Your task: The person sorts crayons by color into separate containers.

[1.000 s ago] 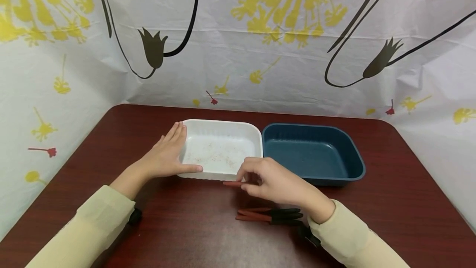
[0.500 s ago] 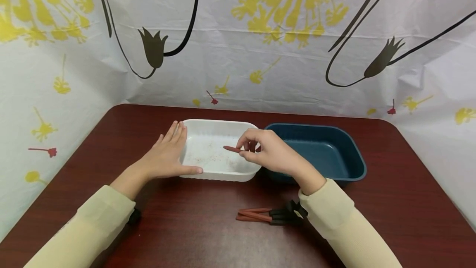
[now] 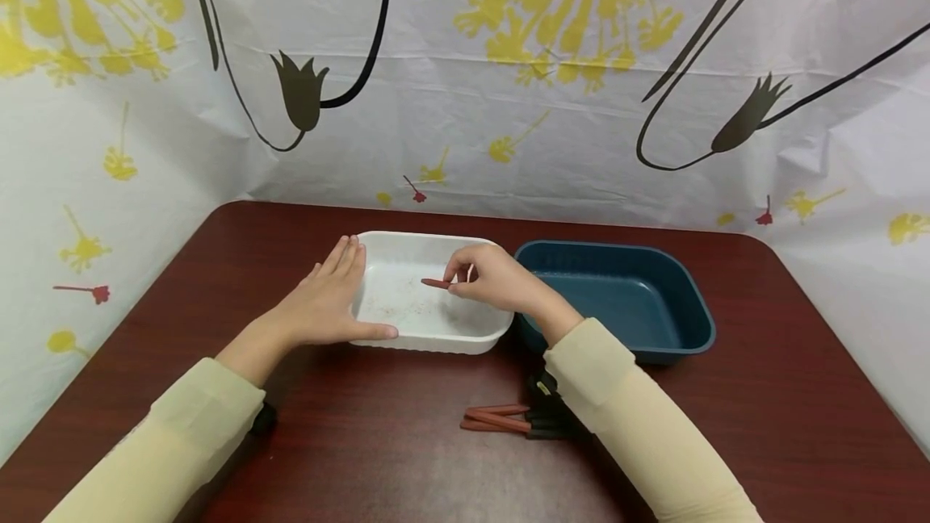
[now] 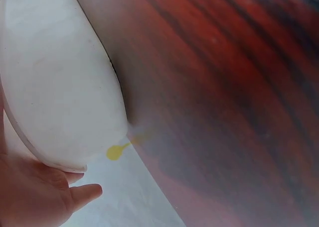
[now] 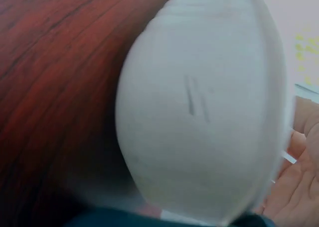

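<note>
In the head view my right hand [image 3: 494,277] pinches a thin reddish-brown stick [image 3: 434,283] between thumb and fingers, over the inside of a white rectangular dish [image 3: 429,344]. The stick's far end is hidden in the hand. Fingers spread, my left hand [image 3: 320,305] rests on the dish's left end, thumb along the near rim. Several similar sticks [image 3: 497,420], reddish-brown at left and black at right, lie on the table, partly behind the right forearm. Both wrist views show the dish's outer wall; the right hand [image 5: 299,172] appears at the edge, the stick unseen there.
A dark blue dish [image 3: 693,321] stands to the right of the white one, under part of the right forearm. Small reddish specks dot the white dish's floor. Both sit on a dark red-brown table [image 3: 363,458], with a white patterned sheet [image 3: 508,168] behind.
My right hand has carried the stick from in front of the white dish's near rim up over its inside, then slightly left. The left hand has stayed in place.
</note>
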The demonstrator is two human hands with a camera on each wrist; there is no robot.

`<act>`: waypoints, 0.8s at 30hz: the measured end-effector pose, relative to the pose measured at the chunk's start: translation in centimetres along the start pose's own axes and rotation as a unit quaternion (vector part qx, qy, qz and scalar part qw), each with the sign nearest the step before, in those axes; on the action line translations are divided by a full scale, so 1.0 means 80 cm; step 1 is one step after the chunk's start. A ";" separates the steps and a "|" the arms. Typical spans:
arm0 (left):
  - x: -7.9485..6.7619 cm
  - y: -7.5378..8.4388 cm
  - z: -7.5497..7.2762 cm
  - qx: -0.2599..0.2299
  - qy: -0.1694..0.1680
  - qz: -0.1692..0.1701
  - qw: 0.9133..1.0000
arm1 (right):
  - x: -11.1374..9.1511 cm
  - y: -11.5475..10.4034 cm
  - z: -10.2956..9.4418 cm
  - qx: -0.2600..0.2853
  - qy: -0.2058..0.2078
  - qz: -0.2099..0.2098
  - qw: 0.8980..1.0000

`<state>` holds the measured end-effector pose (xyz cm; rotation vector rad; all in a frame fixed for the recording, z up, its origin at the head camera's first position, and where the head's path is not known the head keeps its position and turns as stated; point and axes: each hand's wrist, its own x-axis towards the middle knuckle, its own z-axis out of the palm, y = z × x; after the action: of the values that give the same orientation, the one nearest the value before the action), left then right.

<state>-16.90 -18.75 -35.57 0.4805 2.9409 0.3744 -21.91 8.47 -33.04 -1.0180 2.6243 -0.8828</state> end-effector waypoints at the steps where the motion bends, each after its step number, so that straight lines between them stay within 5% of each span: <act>1: 0.000 0.000 0.000 -0.001 0.000 0.000 1.000 | 0.004 0.001 0.003 -0.006 -0.002 0.000 1.000; 24: 0.000 -0.003 0.001 -0.014 0.005 0.004 1.000 | 0.021 -0.009 0.032 -0.065 -0.026 0.079 0.994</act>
<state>-16.97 -18.93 -35.72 0.4887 2.9402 0.4190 -21.76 5.72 -34.61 -0.8333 2.7033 -0.6505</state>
